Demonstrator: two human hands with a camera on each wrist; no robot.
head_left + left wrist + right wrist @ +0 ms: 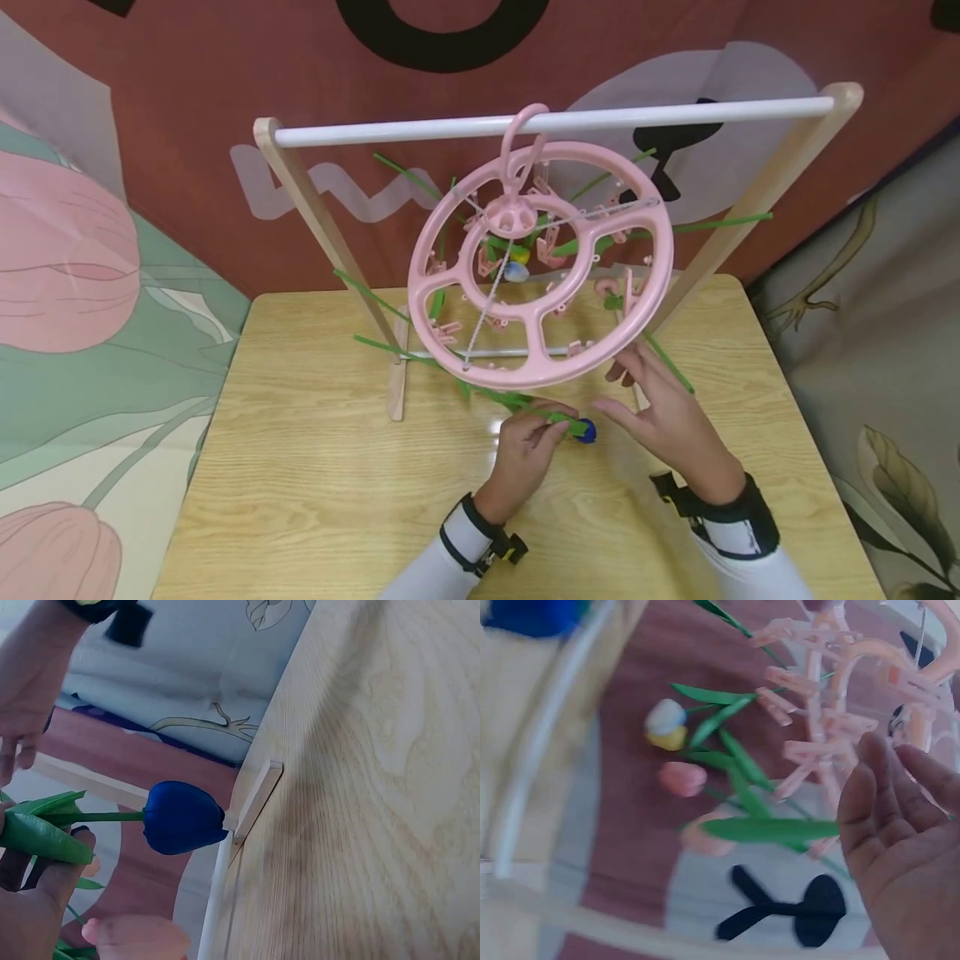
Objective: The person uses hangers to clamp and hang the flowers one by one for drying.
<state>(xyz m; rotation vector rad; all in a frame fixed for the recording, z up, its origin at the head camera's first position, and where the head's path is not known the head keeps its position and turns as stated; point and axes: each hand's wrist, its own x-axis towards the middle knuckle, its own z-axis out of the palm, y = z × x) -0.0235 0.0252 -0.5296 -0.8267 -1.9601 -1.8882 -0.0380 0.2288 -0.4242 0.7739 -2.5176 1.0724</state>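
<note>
My left hand (521, 454) pinches the green leaves and stem of a blue artificial tulip (586, 431), below the front rim of a round pink clip hanger (528, 380). In the left wrist view, the tulip's blue head (184, 817) points away from the fingers, over the tabletop. My right hand (675, 421) has its thumb spread and fingers raised at the hanger's right front rim. Beside that palm in the right wrist view are pink clips (802, 761). White, yellow, pink (682, 778) and peach (707, 836) tulips hang head down from the hanger.
The hanger hooks over the white bar (420, 129) of a rack with wooden posts (322, 217), standing on the wood-grain table (300, 483). Green stems (723, 222) stick out around the ring. A printed cloth (195, 67) hangs close behind.
</note>
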